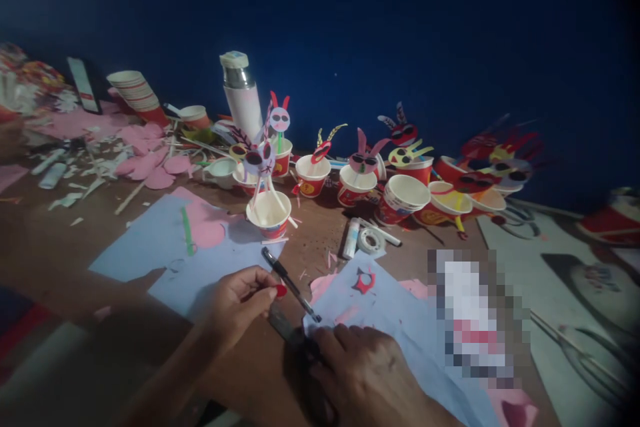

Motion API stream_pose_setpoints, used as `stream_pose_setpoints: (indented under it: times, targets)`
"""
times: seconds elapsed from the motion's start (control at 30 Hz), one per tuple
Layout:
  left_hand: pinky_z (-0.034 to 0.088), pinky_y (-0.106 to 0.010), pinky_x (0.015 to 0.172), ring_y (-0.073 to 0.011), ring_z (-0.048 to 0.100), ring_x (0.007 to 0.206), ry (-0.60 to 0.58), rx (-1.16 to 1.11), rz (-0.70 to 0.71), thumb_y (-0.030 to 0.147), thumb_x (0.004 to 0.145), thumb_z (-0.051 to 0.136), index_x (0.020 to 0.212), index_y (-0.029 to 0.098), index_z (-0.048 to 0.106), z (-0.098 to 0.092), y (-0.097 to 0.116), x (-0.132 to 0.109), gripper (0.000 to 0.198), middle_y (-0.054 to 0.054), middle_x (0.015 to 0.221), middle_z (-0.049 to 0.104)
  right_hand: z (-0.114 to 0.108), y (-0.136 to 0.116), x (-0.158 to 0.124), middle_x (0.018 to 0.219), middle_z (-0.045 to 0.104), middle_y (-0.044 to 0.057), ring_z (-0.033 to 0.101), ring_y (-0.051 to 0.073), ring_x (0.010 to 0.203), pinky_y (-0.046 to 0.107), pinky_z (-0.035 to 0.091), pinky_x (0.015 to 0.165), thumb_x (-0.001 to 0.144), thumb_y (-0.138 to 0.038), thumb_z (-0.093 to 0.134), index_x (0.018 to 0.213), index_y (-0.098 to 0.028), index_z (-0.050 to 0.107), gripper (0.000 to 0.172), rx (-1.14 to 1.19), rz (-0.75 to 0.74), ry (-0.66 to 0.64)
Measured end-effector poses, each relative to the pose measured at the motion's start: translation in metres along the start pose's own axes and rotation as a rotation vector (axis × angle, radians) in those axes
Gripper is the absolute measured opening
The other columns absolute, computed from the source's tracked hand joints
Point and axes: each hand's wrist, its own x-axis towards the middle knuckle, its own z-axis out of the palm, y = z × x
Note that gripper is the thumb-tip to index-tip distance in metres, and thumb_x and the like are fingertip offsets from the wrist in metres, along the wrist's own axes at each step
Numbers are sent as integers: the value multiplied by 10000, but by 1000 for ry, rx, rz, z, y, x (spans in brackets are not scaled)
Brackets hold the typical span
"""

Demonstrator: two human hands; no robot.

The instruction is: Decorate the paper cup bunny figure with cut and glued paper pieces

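Observation:
My left hand (239, 299) is closed in a pinch on a small red paper piece (281, 291) over the brown table. My right hand (361, 373) is curled round dark scissors (287, 328) at the bottom centre. A black pen (290, 283) lies slanted between the two hands, its tip on a light blue paper sheet (400, 327). On that sheet sits a red cut-out scrap (364, 280). Just beyond the hands stands a paper cup with a paper animal face on sticks (267, 203).
A row of red-and-white paper cups with paper faces (400, 180) runs along the blue wall. A white flask (243, 97), a cup stack (136, 92), pink paper scraps (145, 163), a tape roll (371, 240) and a glue stick (351, 238) lie around. Another light blue sheet (150, 240) lies left.

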Motion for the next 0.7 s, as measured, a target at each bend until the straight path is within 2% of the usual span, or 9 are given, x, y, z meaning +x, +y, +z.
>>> stream_pose_setpoints:
  times: [0.1, 0.17, 0.27, 0.37, 0.5, 0.7]
  targets:
    - [378, -201, 511, -90, 466, 514, -72, 56, 30, 254, 686, 578, 679, 147, 575, 2, 0, 1, 107, 18, 575, 542, -6, 17, 1, 697, 621, -12, 573, 152, 590, 281, 248, 478, 759, -209, 604, 795, -217, 547, 68, -11, 18, 74]
    - [377, -209, 530, -96, 471, 538, -106, 73, 36, 248, 701, 561, 687, 149, 572, 3, 1, 1, 101, 12, 601, 542, -8, 33, 2, 682, 607, -14, 564, 142, 563, 268, 262, 484, 778, -159, 579, 821, -223, 571, 78, -42, 133, 125]
    - [370, -209, 535, -97, 470, 548, -126, 77, 41, 246, 710, 550, 676, 154, 561, 4, 1, 1, 99, 14, 607, 532, -7, 56, 2, 771, 615, 22, 591, 166, 624, 264, 295, 495, 819, -217, 560, 866, -221, 597, 60, -83, 292, 90]
    - [367, -203, 529, -97, 470, 540, -121, 86, 29, 244, 711, 553, 671, 158, 558, 5, 0, 1, 95, 20, 582, 528, -4, 70, 3, 816, 617, 43, 604, 206, 682, 276, 328, 511, 816, -275, 578, 897, -214, 601, 105, -129, 358, 26]
    - [383, -203, 545, -103, 497, 555, -113, 102, 22, 250, 720, 549, 692, 161, 574, 4, 1, 1, 97, 13, 587, 562, 3, 73, 5, 807, 619, 47, 606, 207, 675, 276, 338, 502, 816, -235, 571, 892, -197, 595, 88, -152, 363, -22]
    - [405, -205, 547, -106, 523, 561, -54, 58, 12, 257, 700, 571, 660, 161, 568, -4, 2, -1, 104, -18, 650, 642, 11, 79, 4, 752, 621, 47, 602, 200, 630, 274, 301, 479, 816, -135, 506, 860, -185, 606, 120, -236, 316, 16]
